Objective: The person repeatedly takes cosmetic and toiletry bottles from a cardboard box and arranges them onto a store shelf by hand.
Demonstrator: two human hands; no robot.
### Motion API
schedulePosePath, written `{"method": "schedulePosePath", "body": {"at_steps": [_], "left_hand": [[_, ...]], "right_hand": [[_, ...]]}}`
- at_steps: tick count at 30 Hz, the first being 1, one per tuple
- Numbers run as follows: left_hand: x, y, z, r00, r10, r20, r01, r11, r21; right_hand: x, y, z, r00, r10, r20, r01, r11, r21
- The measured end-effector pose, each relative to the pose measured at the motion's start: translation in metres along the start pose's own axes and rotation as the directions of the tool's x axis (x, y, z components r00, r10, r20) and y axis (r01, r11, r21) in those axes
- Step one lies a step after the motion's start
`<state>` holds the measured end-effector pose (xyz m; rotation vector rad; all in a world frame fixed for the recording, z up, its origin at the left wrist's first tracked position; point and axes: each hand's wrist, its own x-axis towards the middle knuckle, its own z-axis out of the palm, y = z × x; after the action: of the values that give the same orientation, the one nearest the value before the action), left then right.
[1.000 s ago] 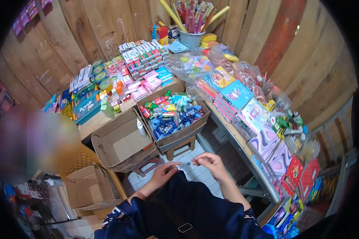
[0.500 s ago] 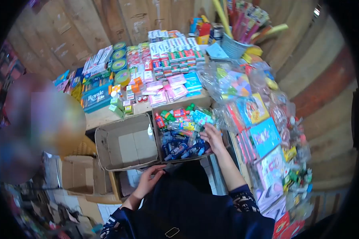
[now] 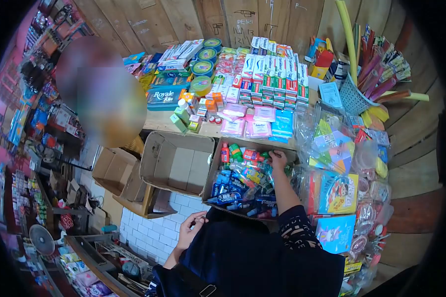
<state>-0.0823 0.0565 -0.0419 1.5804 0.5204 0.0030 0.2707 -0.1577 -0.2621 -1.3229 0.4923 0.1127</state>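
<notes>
My right hand (image 3: 278, 161) reaches into the right part of a cardboard box (image 3: 212, 173) filled with small bottles. Its fingers are bent together by a green bottle (image 3: 265, 157); what they grip, if anything, is hidden. Red and green bottles (image 3: 235, 152) lie at the back of the box, clear and yellow-labelled ones in the middle, dark blue bottles (image 3: 228, 194) in front. My left hand (image 3: 191, 230) rests near my lap below the box, fingers loosely bent and apart, holding nothing visible.
Left of the bottle box stands another cardboard box (image 3: 176, 163), with a smaller carton (image 3: 115, 171) beyond it. Toothpaste boxes (image 3: 277, 76), pink packets (image 3: 245, 127) and tubs cover the table behind. Books (image 3: 335, 232) and a basket (image 3: 354, 99) stand right. A blurred person-like shape (image 3: 101, 94) is at left.
The view has turned left. My right hand has gone deeper into the bottle box and its fingers have closed. The light-blue packet on the bottles no longer shows there. My left hand stays low.
</notes>
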Motion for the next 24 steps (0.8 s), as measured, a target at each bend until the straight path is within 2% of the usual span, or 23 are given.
{"method": "schedulePosePath", "body": {"at_steps": [1,3,5,6,8,11,13,14,16,17,18,19,21,22,23,24], "left_hand": [[0.001,-0.001,0.004,1.0,-0.005,-0.009,0.005,1.0,-0.004],[0.007,0.0,0.015,1.0,-0.016,-0.016,0.015,1.0,-0.012],[0.015,0.002,0.027,1.0,0.024,0.001,-0.023,0.999,-0.04],[0.021,0.004,0.034,0.999,0.045,0.011,-0.044,0.997,-0.055],[0.031,0.019,0.049,0.987,0.16,0.001,-0.16,0.986,0.051],[0.042,0.038,0.068,0.944,0.327,0.045,-0.327,0.907,0.265],[0.046,0.056,0.084,0.88,0.469,0.077,-0.456,0.787,0.415],[0.049,0.055,0.087,0.871,0.476,0.118,-0.473,0.75,0.463],[0.05,0.044,0.092,0.959,0.239,0.153,-0.261,0.954,0.15],[0.048,0.037,0.095,0.974,0.121,0.194,-0.121,0.993,-0.013],[0.046,0.032,0.099,0.977,0.18,0.111,-0.187,0.981,0.049],[0.043,0.027,0.099,0.984,0.156,0.089,-0.163,0.984,0.077],[0.035,0.016,0.091,0.994,0.1,0.043,-0.106,0.983,0.152],[0.031,0.011,0.089,0.99,0.14,0.012,-0.14,0.987,0.079],[0.028,0.014,0.084,0.997,0.072,0.0,-0.072,0.997,0.036],[0.025,0.017,0.079,1.0,0.006,-0.009,-0.006,1.0,-0.014]], "right_hand": [[0.001,0.003,-0.002,0.999,-0.041,-0.018,0.04,0.999,-0.033],[-0.008,0.001,-0.003,0.954,-0.299,-0.008,0.294,0.944,-0.149],[-0.044,-0.034,-0.006,0.817,-0.576,0.035,0.563,0.781,-0.272],[-0.064,-0.056,-0.007,0.766,-0.634,0.102,0.638,0.732,-0.238],[-0.11,-0.101,-0.012,0.642,-0.731,0.23,0.766,0.623,-0.156],[-0.169,-0.14,-0.021,0.681,-0.462,0.568,0.606,0.791,-0.083],[-0.199,-0.14,-0.021,0.624,-0.278,0.73,0.393,0.919,0.013],[-0.211,-0.137,-0.019,0.568,-0.209,0.796,0.257,0.964,0.07],[-0.224,-0.143,-0.012,0.463,-0.081,0.883,0.172,0.985,0.0],[-0.225,-0.144,-0.01,0.397,-0.011,0.918,0.129,0.991,-0.044],[-0.221,-0.145,-0.005,0.389,0.003,0.921,0.094,0.995,-0.043],[-0.207,-0.145,-0.001,0.332,0.039,0.942,0.046,0.997,-0.058],[-0.165,-0.139,0.002,0.405,0.087,0.91,0.175,0.97,-0.17],[-0.139,-0.127,0.004,0.497,-0.015,0.868,0.354,0.916,-0.187],[-0.109,-0.11,0.004,0.564,-0.139,0.814,0.519,0.827,-0.219],[-0.074,-0.08,-0.001,0.564,-0.226,0.794,0.637,0.731,-0.244]]}}
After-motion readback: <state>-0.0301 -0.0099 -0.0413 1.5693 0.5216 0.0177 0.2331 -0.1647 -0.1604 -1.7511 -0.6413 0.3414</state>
